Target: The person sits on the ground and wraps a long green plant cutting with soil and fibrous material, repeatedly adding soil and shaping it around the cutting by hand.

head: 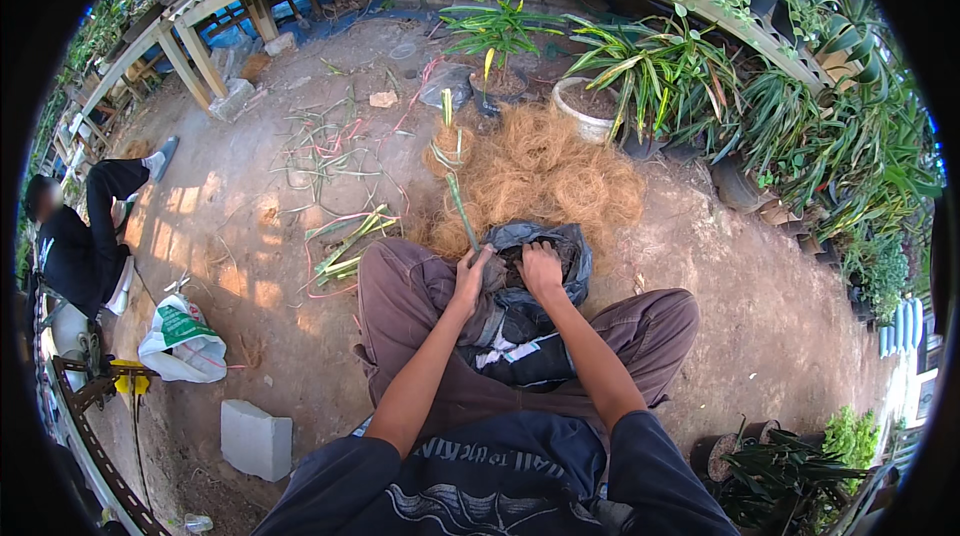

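Between my bent knees stands a black plastic bag (579,258) with dark soil-like material (559,245) inside. My right hand (540,268) reaches into its mouth, fingertips down in the dark material, so I cannot see whether they grip any. My left hand (472,275) is closed around the lower end of a green plant stem (460,207), at the bag's left rim. A brownish clump (493,277) shows just beside that hand. Past the bag spreads a heap of brown coconut fibre (540,168). A fibre-wrapped cutting (448,146) tied with pale strips lies at its left.
Cut leaf stalks (352,247) and leaf strips with pink twine (330,142) lie to the left. Potted plants (499,90) line the back and right. A white sack (184,341), a pale block (256,438) and a seated person (75,251) are at the left.
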Tool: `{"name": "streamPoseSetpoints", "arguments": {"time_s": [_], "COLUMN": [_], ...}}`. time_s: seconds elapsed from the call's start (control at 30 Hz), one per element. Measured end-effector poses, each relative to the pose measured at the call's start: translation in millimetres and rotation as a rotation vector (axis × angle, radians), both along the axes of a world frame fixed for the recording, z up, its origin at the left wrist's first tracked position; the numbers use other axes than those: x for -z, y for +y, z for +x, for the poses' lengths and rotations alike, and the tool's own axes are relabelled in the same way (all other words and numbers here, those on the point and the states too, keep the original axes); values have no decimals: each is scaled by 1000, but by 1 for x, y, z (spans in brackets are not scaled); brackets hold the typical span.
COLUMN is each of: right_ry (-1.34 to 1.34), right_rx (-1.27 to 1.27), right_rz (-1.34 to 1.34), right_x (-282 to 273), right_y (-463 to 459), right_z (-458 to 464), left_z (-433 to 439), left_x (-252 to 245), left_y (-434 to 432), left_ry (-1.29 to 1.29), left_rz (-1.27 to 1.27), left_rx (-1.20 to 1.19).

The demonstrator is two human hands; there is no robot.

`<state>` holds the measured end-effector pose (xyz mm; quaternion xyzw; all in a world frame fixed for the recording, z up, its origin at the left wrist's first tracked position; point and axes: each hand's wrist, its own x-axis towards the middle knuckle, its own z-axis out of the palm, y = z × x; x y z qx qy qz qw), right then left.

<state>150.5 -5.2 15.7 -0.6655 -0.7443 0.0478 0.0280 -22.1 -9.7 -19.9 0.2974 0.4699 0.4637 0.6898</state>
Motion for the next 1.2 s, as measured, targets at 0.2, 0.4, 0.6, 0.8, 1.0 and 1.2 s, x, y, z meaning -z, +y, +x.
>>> {"name": "streamPoseSetpoints", "arguments": {"time_s": [0.2, 0.4, 0.6, 0.8, 1.0, 1.2], "right_ry": [186, 209, 203, 181, 117, -8], "right_rx": [-49, -21, -46, -89, -89, -93], "right_rz": [138, 103, 115, 192, 150, 112], "right_x": [0, 10, 13, 10, 23, 30], "right_y": [-14, -22, -18, -22, -13, -8], "right_z": [-8, -18, -13, -10, -7, -5], "left_z": [2, 2, 4, 1, 1, 1], "left_x": [-5, -10, -9, -8, -17, -20], "left_y": [-1, -4, -2, -3, -6, -10], "left_ry": [24, 14, -2, 10, 20, -79], "left_rz": [23, 47, 72, 18, -21, 19], "left_rx": [-22, -44, -65, -32, -37, -39]}}
